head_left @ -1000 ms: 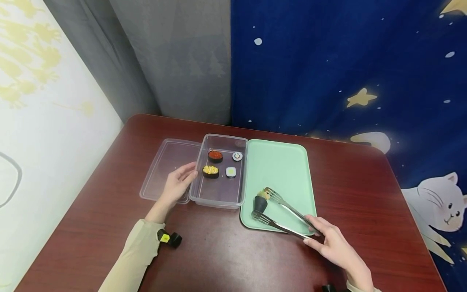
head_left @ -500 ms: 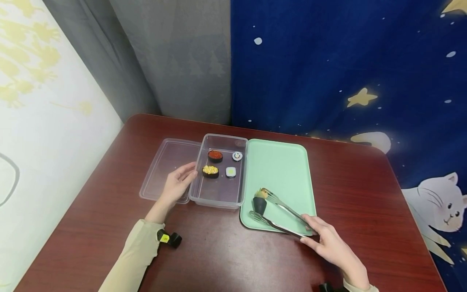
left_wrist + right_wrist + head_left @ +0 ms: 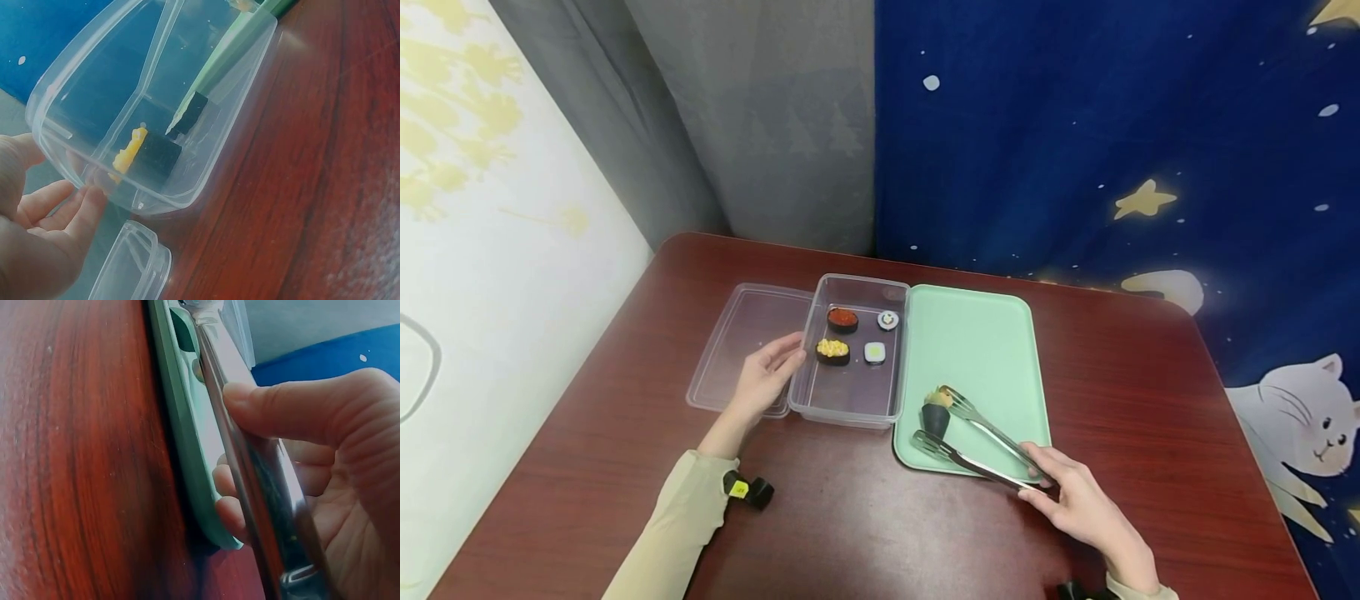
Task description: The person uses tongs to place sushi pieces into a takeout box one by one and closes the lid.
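My right hand grips metal tongs, thumb on one arm and fingers round the other in the right wrist view. The spread tong heads stand on either side of a dark cone-shaped sushi hand roll with yellow-green filling. It lies on the near left of the pale green tray. My left hand touches the left wall of a clear plastic container from outside, fingers relaxed. Inside sit a red-topped sushi, a corn-topped sushi, a round roll and a squarish roll.
A clear lid lies flat left of the container, partly under its left side. The container stands against the tray's left edge. Grey and blue curtains hang behind the reddish-brown table, with a white wall at left.
My right hand has shifted slightly left with the tongs, and the hand roll has moved a little between the tong heads. My left hand and the container stay put.
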Tool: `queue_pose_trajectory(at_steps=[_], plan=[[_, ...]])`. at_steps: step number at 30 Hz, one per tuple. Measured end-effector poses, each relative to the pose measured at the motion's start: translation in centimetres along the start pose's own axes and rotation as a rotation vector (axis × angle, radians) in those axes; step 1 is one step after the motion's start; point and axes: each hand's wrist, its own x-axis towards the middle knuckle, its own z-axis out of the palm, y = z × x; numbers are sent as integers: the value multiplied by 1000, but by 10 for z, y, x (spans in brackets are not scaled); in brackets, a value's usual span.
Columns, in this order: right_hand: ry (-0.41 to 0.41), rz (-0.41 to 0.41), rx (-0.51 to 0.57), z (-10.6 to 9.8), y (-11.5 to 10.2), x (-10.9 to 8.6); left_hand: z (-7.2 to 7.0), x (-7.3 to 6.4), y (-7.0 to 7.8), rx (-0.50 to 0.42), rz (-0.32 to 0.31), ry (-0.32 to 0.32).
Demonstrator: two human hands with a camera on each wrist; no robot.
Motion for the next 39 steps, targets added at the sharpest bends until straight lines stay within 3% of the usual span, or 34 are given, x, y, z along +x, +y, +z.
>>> queue_pose_trajectory(at_steps=[11,20,26,39], plan=[[18,5,41,-3,2,0,1,0,-1,1,2,8],[23,2,18,-20,5,15,0,0,0,10,5,3],[29,-14,2,-35,6,32,0,0,1,8,2,2],[40,-162,-41,-58,-2,87,0,1,1,25,-2,1]])
